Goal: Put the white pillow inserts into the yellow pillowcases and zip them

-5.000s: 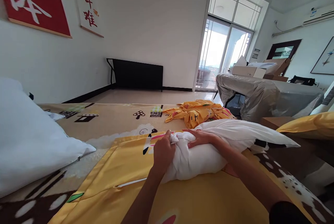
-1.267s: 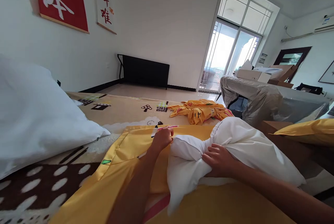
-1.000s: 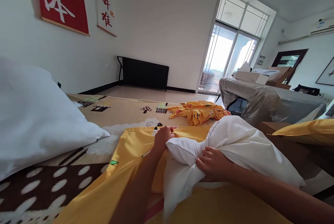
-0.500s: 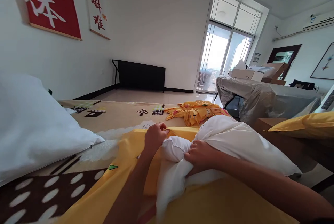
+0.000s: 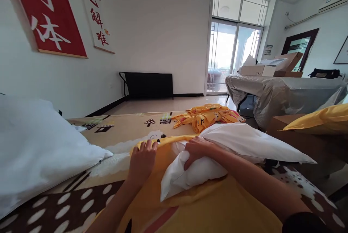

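Note:
My right hand (image 5: 197, 149) is closed on a white pillow (image 5: 241, 140), bunching its middle. One pillow end lies over the yellow pillowcase (image 5: 217, 204), while the other reaches to the right. My left hand (image 5: 143, 158) has its fingers curled over the case's left edge, beside the pillow's bunched part. The pillowcase lies spread beneath both forearms, and part of its opening is hidden by the pillow and hands.
Another white pillow (image 5: 46, 153) lies at the left on the patterned blanket (image 5: 130, 120). A crumpled orange-yellow cloth (image 5: 208, 117) is beyond my hands. At the right are a yellow pillow-like item (image 5: 320, 119), a cardboard box (image 5: 280, 122) and a plastic-covered table (image 5: 274, 88).
My left hand has moved left with the pillowcase edge. My right hand has shifted slightly up and left, and the pillow's near end now lies flatter over the case.

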{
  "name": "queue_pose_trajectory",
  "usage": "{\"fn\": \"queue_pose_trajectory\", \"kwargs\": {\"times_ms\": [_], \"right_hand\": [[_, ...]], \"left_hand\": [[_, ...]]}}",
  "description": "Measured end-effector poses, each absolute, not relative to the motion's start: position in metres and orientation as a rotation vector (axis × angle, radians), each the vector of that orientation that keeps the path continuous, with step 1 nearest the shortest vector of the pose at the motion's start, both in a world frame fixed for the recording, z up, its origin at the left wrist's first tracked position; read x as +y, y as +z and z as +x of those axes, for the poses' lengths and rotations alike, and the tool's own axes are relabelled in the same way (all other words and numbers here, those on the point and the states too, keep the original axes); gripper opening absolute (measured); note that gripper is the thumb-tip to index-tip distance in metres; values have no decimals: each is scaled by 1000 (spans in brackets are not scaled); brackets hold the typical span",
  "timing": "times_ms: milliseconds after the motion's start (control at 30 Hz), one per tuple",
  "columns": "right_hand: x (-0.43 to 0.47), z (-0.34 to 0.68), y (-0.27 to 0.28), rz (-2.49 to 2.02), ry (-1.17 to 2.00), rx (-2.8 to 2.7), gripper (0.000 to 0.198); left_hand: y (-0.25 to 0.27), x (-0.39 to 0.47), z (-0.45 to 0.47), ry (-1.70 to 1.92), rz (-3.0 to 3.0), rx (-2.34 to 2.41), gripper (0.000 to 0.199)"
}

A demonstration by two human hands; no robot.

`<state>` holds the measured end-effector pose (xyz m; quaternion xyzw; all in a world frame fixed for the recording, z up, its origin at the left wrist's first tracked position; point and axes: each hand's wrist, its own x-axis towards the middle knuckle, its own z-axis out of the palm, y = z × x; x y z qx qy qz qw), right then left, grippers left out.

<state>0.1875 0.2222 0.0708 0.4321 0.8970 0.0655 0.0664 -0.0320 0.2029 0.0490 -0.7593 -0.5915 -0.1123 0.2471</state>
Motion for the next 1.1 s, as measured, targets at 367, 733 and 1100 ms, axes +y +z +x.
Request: {"fn": "queue_pose_trajectory", "kwargs": {"times_ms": [367,733,1100], "right_hand": [[231,190,91,1257,180,2695,75],[204,154,118,1247,329,2756,69],[190,136,95,1215,328,2770,47]], "left_hand": [[87,168,-61,234,-2398,-2033,20],[127,168,-18,-103,-2489,-1964,7],[152,165,-28,-545,-2236,-2096,31]]}}
